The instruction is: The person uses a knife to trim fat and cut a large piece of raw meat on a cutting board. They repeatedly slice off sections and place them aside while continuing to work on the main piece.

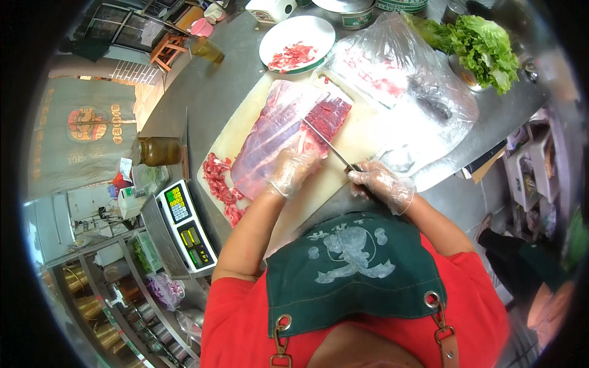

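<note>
A large slab of raw meat (271, 133) lies on a pale cutting board (248, 101), its upper right part showing dark red flesh. My left hand (297, 170), in a clear plastic glove, grips the slab's near edge; its fingertips are partly hidden. In my gloved right hand (379, 184) is the handle of a long thin knife (327, 143), whose tip touches the meat beside the red flesh. Red and white trimmings (218, 181) lie along the board's left edge. Past the slab, a white plate (298, 34) holds small meat pieces (293, 56).
A clear plastic bag (400, 60) with meat pieces covers the board's right side, near leafy lettuce (490, 50). A digital scale (186, 225) and a lidded jar (158, 152) stand at left. Another person's dark-clad leg (506, 253) is at right.
</note>
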The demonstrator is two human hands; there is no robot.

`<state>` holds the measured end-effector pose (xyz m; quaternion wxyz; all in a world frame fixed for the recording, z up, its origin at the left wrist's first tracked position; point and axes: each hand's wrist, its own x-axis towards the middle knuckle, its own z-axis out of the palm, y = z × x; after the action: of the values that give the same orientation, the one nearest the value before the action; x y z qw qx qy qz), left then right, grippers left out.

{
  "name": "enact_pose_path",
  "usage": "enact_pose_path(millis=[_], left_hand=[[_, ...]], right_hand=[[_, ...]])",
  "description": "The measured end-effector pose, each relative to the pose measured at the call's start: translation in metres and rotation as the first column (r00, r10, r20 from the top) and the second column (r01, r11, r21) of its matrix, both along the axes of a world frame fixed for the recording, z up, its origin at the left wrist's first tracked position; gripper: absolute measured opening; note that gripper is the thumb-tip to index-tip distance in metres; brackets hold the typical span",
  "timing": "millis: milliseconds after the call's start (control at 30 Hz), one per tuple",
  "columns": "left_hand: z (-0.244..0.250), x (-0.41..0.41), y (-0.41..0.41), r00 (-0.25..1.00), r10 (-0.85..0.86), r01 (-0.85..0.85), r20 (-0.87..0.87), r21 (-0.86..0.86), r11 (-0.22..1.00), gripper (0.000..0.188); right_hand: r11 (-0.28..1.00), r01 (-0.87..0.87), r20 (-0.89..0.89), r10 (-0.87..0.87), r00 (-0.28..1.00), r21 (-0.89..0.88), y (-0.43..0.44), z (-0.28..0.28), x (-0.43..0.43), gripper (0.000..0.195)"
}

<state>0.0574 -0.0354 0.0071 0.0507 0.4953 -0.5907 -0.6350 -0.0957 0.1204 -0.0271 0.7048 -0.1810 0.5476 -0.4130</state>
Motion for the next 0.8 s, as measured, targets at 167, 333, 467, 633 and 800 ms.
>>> enact_pose_path(millis=[167, 333, 467, 633, 800], left_hand=[[0.003, -0.001, 0.001, 0.988, 0.155, -0.153, -0.002, 0.128, 0.980, 0.026], [0.018, 0.005, 0.003, 0.991, 0.130, -0.131, 0.025, 0.011, 0.991, 0.012], [0.026, -0.002, 0.012, 0.963, 0.265, -0.265, -0.050, 0.017, 0.964, 0.011], [-0.005, 0.013, 0.004, 0.961, 0.269, -0.270, -0.062, -0.005, 0.963, 0.011], [-0.003, 0.038, -0.028, 0.993, 0.113, -0.112, 0.032, -0.045, 0.993, 0.012]], right_hand=[[1.000, -0.019, 0.159, 0.017, 0.987, 0.006, 0.001, -0.004, 0.008, 0.027], [1.000, -0.016, 0.090, 0.016, 0.996, 0.004, -0.003, -0.005, 0.011, 0.029], [0.999, -0.008, 0.045, 0.010, 0.999, -0.041, -0.009, -0.003, 0.020, 0.031], [0.992, 0.016, -0.096, -0.028, 0.995, -0.121, -0.030, -0.009, 0.034, 0.034], [0.999, 0.044, 0.064, -0.042, 0.997, -0.021, -0.031, -0.009, 0.020, 0.030]])
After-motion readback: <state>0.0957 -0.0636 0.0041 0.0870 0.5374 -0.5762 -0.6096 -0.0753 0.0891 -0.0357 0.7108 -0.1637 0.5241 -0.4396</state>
